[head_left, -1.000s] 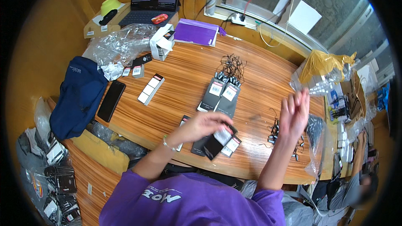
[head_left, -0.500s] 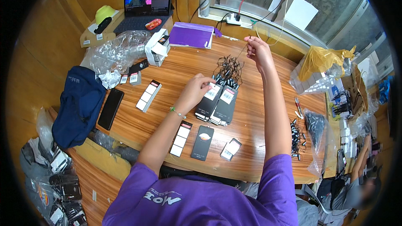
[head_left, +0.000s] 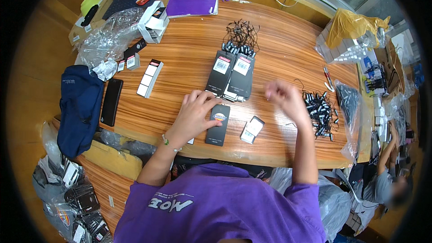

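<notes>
My left hand (head_left: 194, 113) is over the near table, its fingers bent and apart. Its thumb lies over the left side of a black hang tag (head_left: 218, 130), and its forefinger reaches beside the tag's top. The strip of white labels beneath this hand is mostly hidden. Just beyond are two side-by-side stacks of black hang tags (head_left: 240, 81), with black strings (head_left: 243, 33) bunched at their far end. My right hand (head_left: 288, 101), smeared by motion, hovers right of the stacks; whether it holds anything is unclear. A small stack of white label cards (head_left: 252, 129) lies between the hands.
Right of my right hand lies a pile of black strings with fasteners (head_left: 321, 114), beside a plastic bag (head_left: 348, 103) and a pen (head_left: 327, 75). At left are a label stack (head_left: 150, 78), a phone (head_left: 111, 103) and a blue pouch (head_left: 81, 108). Another person's arm (head_left: 388, 150) shows at far right.
My right hand has dropped from high up, where it held a string stretched from the bunch, to beside the stacks. My left hand has left the stacks and come nearer. The view has tilted down.
</notes>
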{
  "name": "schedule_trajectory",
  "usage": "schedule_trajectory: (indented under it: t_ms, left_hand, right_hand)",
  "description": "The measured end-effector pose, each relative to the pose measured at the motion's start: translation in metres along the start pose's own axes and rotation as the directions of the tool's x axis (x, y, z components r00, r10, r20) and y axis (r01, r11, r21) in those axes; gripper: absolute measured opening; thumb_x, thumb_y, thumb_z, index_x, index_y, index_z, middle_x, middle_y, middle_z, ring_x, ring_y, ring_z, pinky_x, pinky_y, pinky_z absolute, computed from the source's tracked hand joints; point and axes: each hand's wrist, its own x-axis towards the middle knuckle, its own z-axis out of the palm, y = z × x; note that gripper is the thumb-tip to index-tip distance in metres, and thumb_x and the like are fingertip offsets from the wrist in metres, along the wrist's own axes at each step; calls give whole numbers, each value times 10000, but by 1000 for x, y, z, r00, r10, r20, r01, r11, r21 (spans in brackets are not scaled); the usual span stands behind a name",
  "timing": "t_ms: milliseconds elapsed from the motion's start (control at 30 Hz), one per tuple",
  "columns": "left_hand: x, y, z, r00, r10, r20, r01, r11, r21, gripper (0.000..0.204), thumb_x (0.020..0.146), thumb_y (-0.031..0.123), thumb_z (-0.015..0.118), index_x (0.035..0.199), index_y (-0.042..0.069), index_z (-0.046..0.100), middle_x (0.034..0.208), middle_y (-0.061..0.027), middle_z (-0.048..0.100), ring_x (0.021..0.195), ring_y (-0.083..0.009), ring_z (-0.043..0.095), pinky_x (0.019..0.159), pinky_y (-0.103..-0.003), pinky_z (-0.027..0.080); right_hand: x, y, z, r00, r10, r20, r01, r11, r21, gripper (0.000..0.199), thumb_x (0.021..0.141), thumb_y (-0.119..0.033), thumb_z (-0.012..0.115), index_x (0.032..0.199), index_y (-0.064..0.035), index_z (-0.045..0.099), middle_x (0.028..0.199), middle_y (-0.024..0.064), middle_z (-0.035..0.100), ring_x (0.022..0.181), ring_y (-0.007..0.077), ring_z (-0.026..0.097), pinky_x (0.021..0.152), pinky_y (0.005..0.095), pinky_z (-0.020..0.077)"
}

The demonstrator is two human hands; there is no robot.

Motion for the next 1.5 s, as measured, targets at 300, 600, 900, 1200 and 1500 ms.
schedule_trajectory:
  t_ms: [300, 600, 900, 1200, 1500]
  left_hand:
    - [3, -4, 15, 1000, -10, 22, 8, 997, 72, 564, 553, 346, 766, 1033, 86, 623, 1024, -14, 530, 1012, -234, 412, 908, -382, 291]
    - [-5, -5, 26, 962, -256, 92, 240, 640, -730, 237, 763, 9, 655, 987, -4, 578, 770, -29, 591, 636, -33, 543, 538, -158, 439]
    - [-5, -5, 27, 931, -300, 208, 341, 508, -791, 159, 818, 14, 596, 961, -32, 544, 742, -14, 586, 639, -41, 540, 546, -163, 426]
    - [-5, 28, 42, 942, -167, 290, 332, 355, -874, 212, 806, -19, 592, 1017, -31, 569, 863, -64, 632, 731, -78, 597, 644, -182, 483]
    - [1, 51, 48, 959, -126, 253, 279, 281, -918, 338, 810, -24, 591, 1144, -22, 535, 926, -87, 635, 845, -86, 586, 743, -193, 464]
  right_hand:
    - [-77, 20, 54, 985, -43, -169, -38, 893, -448, 397, 622, -213, 744, 950, -52, 589, 905, 90, 537, 900, 283, 505, 752, 390, 405]
    - [-74, 40, 62, 962, 203, -182, -174, 971, 164, 132, 752, 48, 630, 863, 26, 562, 699, -3, 568, 601, 39, 443, 566, 199, 399]
    - [-78, 36, 61, 964, 207, -165, -128, 909, 397, 127, 767, 27, 633, 883, 3, 586, 655, -19, 558, 586, 23, 460, 540, 177, 365]
    - [-86, -15, 74, 982, -19, -188, 65, 968, 244, 292, 739, -17, 685, 992, -28, 539, 623, -23, 456, 572, 50, 438, 535, 197, 379]
    - [-92, 3, 55, 990, 1, -143, 53, 925, 375, 300, 787, -49, 641, 1056, -31, 508, 650, 0, 446, 616, 67, 438, 592, 214, 383]
